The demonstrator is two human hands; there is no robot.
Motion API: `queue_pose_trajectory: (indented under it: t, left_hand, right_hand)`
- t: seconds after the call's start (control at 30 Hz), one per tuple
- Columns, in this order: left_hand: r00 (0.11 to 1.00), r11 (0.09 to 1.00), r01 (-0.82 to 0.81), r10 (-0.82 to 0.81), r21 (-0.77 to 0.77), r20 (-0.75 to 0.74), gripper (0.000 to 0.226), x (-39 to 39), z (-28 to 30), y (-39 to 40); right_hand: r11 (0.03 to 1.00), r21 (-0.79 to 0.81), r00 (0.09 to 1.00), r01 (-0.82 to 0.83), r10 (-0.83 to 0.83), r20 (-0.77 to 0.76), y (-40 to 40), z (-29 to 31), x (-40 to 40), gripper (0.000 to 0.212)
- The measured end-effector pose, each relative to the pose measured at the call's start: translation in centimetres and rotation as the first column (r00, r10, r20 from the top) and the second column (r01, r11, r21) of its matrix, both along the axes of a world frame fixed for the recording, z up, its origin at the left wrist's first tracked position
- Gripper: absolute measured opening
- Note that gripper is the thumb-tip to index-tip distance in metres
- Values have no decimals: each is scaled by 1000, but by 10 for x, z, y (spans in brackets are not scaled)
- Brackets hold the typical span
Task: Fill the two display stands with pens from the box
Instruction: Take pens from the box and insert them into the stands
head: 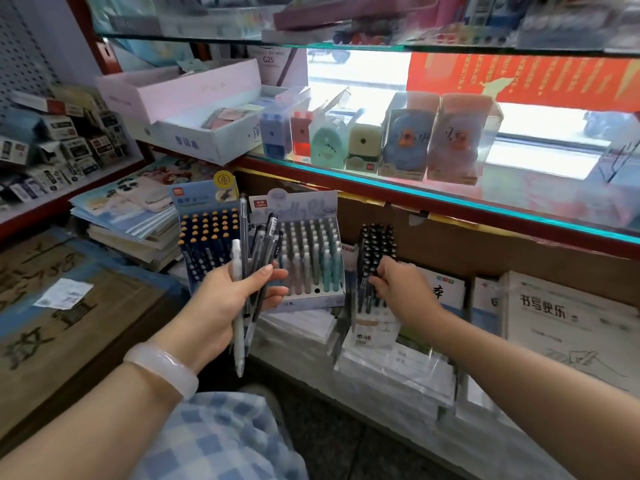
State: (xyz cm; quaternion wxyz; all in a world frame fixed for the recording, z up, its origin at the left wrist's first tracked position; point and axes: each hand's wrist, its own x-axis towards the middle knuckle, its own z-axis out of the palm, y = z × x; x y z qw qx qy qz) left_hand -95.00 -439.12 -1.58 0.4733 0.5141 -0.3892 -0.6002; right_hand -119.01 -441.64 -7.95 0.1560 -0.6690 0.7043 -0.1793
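My left hand (225,299) grips a bundle of pens (254,258), mostly black with one white, fanned upward in front of the stands. Behind it stands a dark blue display stand (207,237) full of pens with orange-tipped caps. To its right is a pale display stand (313,261) holding pastel pens, with one empty hole at its front. Further right is a third stand of black pens (375,268). My right hand (398,282) reaches into this stand, fingers curled around a black pen. No box of pens is clearly visible.
Stacked notebooks (131,220) lie left of the stands; wrapped copybooks (568,327) lie to the right. A glass shelf (450,199) overhead carries boxed pencil sharpeners (401,140). A cardboard carton (69,306) sits at the left. My checked clothing (214,438) fills the bottom.
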Motion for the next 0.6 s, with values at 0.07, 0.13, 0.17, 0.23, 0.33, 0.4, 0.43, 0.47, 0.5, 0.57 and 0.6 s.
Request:
queue_pose_trajectory:
  t: [0.07, 0.13, 0.17, 0.23, 0.33, 0.4, 0.43, 0.47, 0.5, 0.57, 0.6]
  left_hand:
    - [999, 999, -16, 17, -29, 30, 9, 5, 1, 0]
    - [998, 998, -37, 39, -47, 46, 8, 10, 2, 0]
    - [998, 998, -44, 47, -48, 50, 8, 10, 2, 0]
    - [998, 998, -41, 43, -42, 50, 9, 7, 1, 0]
    - [1000, 999, 3, -2, -36, 29, 9, -2, -1, 0]
    - [1000, 999, 26, -26, -39, 7, 10, -6, -1, 1]
    - [999, 999, 34, -35, -41, -8, 11, -7, -2, 1]
    - [999, 998, 46, -47, -43, -19, 11, -8, -2, 1]
    - [998, 997, 66, -67, -46, -18, 11, -10, -3, 1]
    - [994, 993, 112, -112, -45, 9, 11, -13, -5, 1]
    - [993, 992, 121, -120, -43, 19, 11, -14, -6, 1]
  right_hand:
    - [998, -26, 999, 52, -52, -16, -1, 12, -1, 26]
    - [981, -169, 994, 97, -88, 62, -3, 32, 4, 26]
    - [971, -216, 985, 101, -67, 161, -3, 44, 11, 23]
    - [987, -159, 892, 8, 65, 448, -2, 69, 33, 20]
    - [976, 5, 683, -218, 148, 715, 2, 83, 69, 22]
    - [971, 31, 626, -237, 128, 769, 0, 82, 81, 21]
    - [973, 40, 603, -226, 108, 791, -1, 80, 84, 18]
    - [976, 48, 585, -211, 87, 806, -2, 79, 84, 15]
    - [978, 56, 576, -200, 71, 814, -3, 77, 83, 13]
    - [978, 72, 578, -193, 54, 814, -2, 76, 78, 10]
    - [977, 78, 580, -198, 53, 813, -2, 77, 76, 10]
